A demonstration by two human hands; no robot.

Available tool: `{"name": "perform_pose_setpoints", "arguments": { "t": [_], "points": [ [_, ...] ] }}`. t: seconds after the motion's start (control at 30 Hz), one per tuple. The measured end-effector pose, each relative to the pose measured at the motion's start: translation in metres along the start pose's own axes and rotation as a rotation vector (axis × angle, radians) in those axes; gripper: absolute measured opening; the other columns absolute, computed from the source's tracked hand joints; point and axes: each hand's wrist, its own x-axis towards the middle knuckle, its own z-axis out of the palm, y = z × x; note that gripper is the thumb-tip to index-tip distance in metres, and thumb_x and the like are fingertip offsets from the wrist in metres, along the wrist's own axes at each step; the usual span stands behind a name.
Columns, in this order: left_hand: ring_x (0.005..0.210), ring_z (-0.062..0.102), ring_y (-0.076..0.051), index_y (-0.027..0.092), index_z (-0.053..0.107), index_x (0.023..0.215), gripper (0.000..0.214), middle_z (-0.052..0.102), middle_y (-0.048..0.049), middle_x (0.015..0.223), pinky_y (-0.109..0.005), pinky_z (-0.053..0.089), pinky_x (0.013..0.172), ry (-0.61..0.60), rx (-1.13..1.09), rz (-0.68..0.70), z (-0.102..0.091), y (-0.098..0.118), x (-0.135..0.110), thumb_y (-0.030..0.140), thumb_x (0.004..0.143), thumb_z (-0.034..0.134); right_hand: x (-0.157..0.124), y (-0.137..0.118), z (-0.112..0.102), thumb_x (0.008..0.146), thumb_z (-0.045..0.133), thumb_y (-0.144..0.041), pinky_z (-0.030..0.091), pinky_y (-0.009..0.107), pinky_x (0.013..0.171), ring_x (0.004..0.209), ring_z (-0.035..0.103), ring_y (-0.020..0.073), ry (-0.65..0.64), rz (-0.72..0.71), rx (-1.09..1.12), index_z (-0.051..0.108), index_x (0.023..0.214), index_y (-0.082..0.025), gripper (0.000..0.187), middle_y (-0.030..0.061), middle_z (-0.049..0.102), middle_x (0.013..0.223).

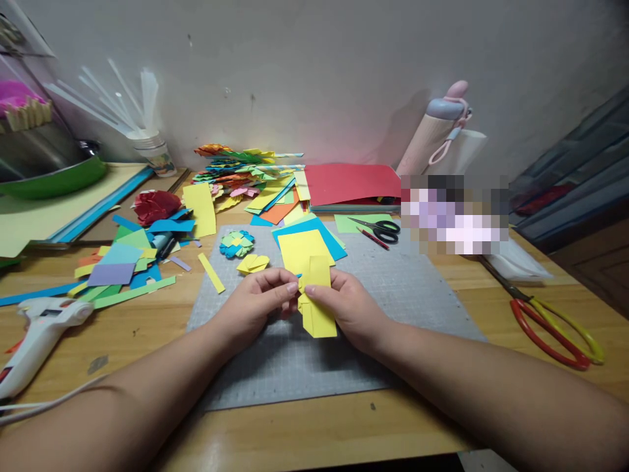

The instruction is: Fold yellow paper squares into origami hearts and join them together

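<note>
A folded piece of yellow paper [320, 320] is held upright over the grey cutting mat [246, 367]. My right hand [356, 305] grips it, thumb across its front and fingers behind. At its left edge, the thumb and fingers of my left hand [268, 295] are pinched together on a small folded part; the exact contact is partly hidden. Just behind the hands lie yellow sheets [299, 248] on top of blue paper [329, 239]. To the left on the mat are a small folded yellow paper piece [253, 264] and a blue-green paper flower [236, 244].
Paper scraps [115, 262] and a white glue gun [49, 328] with its cable are at left. Black scissors [383, 229] and a red pencil [373, 238] lie behind right; red-and-yellow-handled scissors [550, 334] are far right. Paper flowers [240, 174] and a red sheet [351, 185] sit by the wall.
</note>
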Motion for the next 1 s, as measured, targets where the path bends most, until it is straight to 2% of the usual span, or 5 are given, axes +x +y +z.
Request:
{"name": "perform_pose_setpoints", "arguments": {
  "t": [0.43, 0.63, 0.87, 1.0],
  "points": [
    [0.053, 0.051, -0.006, 0.013, 0.064, 0.070, 0.023, 0.061, 0.0020, 0.060, -0.017, 0.039, 0.054, 0.002, -0.082, -0.049, 0.0018, -0.0004, 0.0012, 0.030, 0.067, 0.080, 0.0010, 0.0027, -0.0020, 0.073, 0.063, -0.033, 0.045, 0.025, 0.058, 0.065, 0.059, 0.0139, -0.027, -0.048, -0.110, 0.060, 0.082, -0.016, 0.020, 0.0021, 0.064, 0.072],
    [0.061, 0.058, -0.010, 0.013, 0.069, 0.069, 0.023, 0.065, -0.0017, 0.067, -0.023, 0.046, 0.064, -0.011, -0.102, -0.080, 0.0017, 0.0018, 0.0013, 0.033, 0.065, 0.080, 0.0028, 0.0036, -0.0018, 0.070, 0.062, -0.032, 0.043, 0.025, 0.057, 0.062, 0.057, 0.0126, 0.017, -0.008, -0.136, 0.059, 0.079, -0.016, 0.019, 0.0011, 0.062, 0.070],
    [0.070, 0.056, -0.011, 0.017, 0.075, 0.077, 0.015, 0.064, -0.0024, 0.081, -0.022, 0.043, 0.069, 0.036, -0.054, -0.039, 0.0023, 0.0005, -0.0013, 0.028, 0.067, 0.076, 0.0037, 0.0005, -0.0025, 0.069, 0.057, -0.026, 0.039, 0.023, 0.052, 0.058, 0.051, 0.0108, 0.100, -0.105, -0.265, 0.055, 0.076, -0.017, 0.012, -0.0016, 0.057, 0.067],
    [0.086, 0.053, -0.012, 0.020, 0.075, 0.076, 0.006, 0.057, -0.0013, 0.094, -0.021, 0.040, 0.077, 0.034, 0.100, 0.073, 0.0057, 0.0026, -0.0044, 0.022, 0.071, 0.071, 0.0022, -0.0011, -0.0030, 0.068, 0.057, -0.025, 0.036, 0.022, 0.050, 0.055, 0.045, 0.0092, 0.161, -0.142, -0.347, 0.050, 0.072, -0.018, 0.010, -0.0041, 0.050, 0.064]
  ]
}}
